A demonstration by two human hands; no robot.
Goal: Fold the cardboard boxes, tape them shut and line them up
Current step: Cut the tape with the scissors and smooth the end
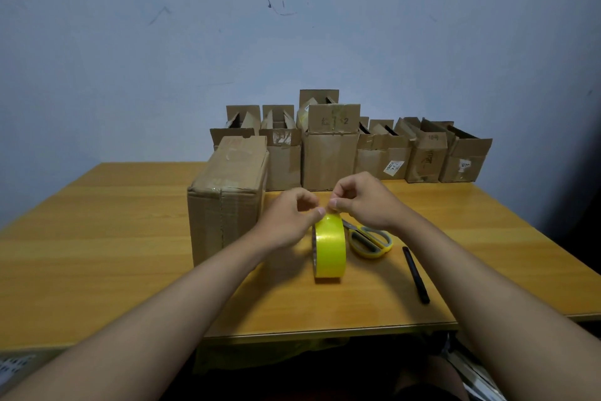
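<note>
A roll of yellow tape [329, 249] stands on edge on the wooden table [97, 238], near its front. My left hand [289, 218] grips the roll's top from the left. My right hand [361, 199] pinches at the tape's top edge with thumb and forefinger, where the loose end seems to be. A closed cardboard box [227, 202] lies on its side just left of my left hand. Several cardboard boxes [328, 153] with open flaps stand in a row along the table's far edge.
Yellow-handled scissors [369, 239] lie just right of the tape, partly under my right wrist. A black pen [416, 273] lies further right, near the front edge. A blue wall rises behind the boxes. Dark clutter shows under the table.
</note>
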